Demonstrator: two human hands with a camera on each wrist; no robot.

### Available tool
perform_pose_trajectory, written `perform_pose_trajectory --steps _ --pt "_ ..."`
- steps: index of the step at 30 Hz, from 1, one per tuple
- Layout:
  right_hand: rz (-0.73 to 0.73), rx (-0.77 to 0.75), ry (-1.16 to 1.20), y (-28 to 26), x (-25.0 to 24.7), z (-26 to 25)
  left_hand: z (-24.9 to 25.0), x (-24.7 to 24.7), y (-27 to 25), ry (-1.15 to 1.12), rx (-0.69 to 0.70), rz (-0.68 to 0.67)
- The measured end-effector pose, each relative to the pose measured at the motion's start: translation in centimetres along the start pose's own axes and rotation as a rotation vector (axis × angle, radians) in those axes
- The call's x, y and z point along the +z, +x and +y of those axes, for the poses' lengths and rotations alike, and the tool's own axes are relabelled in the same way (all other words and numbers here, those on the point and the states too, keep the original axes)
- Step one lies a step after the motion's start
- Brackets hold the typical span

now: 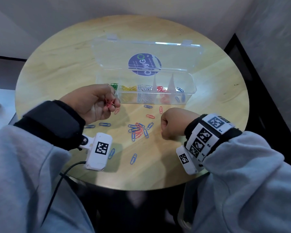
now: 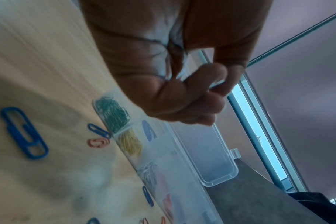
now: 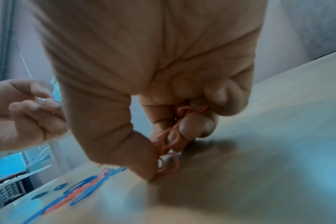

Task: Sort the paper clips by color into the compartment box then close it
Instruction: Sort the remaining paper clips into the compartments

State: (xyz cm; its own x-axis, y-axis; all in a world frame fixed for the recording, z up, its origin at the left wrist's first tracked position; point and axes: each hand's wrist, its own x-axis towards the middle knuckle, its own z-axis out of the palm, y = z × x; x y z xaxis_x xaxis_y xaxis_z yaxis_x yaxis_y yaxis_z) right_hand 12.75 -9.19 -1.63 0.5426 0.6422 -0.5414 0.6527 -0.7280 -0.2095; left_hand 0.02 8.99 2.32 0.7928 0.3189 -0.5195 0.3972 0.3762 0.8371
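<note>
Left hand [image 1: 91, 103] grip pinches red clips [image 1: 109, 102]; right hand [image 1: 172, 123] grip clamps red clips.

In the head view, the fingers of the right hand [image 1: 172, 125] were curled under and hidden, so the red clips [image 3: 170, 141] pinched there were shown only in the blurred right wrist view. The green clips [image 1: 114, 86] were partly covered by the left hand [image 1: 92, 102], whose small red bunch [image 1: 109, 102] could not be counted. In the left wrist view, the far compartments of the box [image 2: 182, 174] were smeared, and their contents could perhaps be taken for white and red.
</note>
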Motion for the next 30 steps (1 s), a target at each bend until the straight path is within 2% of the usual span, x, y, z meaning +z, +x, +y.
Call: perform_pose_trajectory --steps 4,6,7,9,11,15,18,20,21,22,25,26,30 --pt "0.012 -0.009 0.080 -0.3 -0.9 0.7 -0.2 0.1 0.5 0.125 -0.045 0.070" --pt "0.005 -0.021 0.264 -0.4 -1.8 1.3 -0.4 0.2 0.8 0.258 -0.095 0.107" --pt "-0.012 -0.033 0.444 -0.4 -2.3 1.6 -0.5 0.2 0.9 0.287 -0.112 0.108" --pt "-0.069 -0.071 0.901 -0.5 -3.0 2.0 -0.5 0.0 1.0 0.236 -0.119 0.089" --pt "-0.131 -0.104 1.242 -0.7 -3.3 2.1 -0.3 -0.2 0.9 0.101 -0.098 0.059" --pt "-0.204 -0.089 1.575 -0.9 -3.5 1.8 0.4 -0.7 0.5 -0.142 -0.040 -0.009" --pt "-0.223 -0.025 1.728 -0.9 -3.9 1.7 0.6 -0.7 0.4 -0.120 -0.052 -0.006" --pt "-0.217 0.014 1.647 -0.6 -3.8 1.5 0.3 -0.6 0.7 0.061 -0.092 0.066" --pt "-0.185 0.035 1.527 -0.4 -3.6 1.4 0.0 -0.5 1.0 0.200 -0.098 0.123" --pt "-0.118 0.044 1.328 -0.2 -3.2 1.3 -0.3 -0.4 1.3 0.367 -0.094 0.171" --pt "0.083 0.000 0.502 0.0 -2.1 1.1 -1.2 -0.2 1.7 0.875 -0.027 0.235" --pt "0.112 -0.013 0.344 0.0 -1.8 1.1 -1.3 -0.2 1.7 0.985 -0.004 0.248" --pt "0.146 0.034 0.210 0.2 -1.6 1.2 -1.6 0.2 1.8 1.151 0.020 0.287"
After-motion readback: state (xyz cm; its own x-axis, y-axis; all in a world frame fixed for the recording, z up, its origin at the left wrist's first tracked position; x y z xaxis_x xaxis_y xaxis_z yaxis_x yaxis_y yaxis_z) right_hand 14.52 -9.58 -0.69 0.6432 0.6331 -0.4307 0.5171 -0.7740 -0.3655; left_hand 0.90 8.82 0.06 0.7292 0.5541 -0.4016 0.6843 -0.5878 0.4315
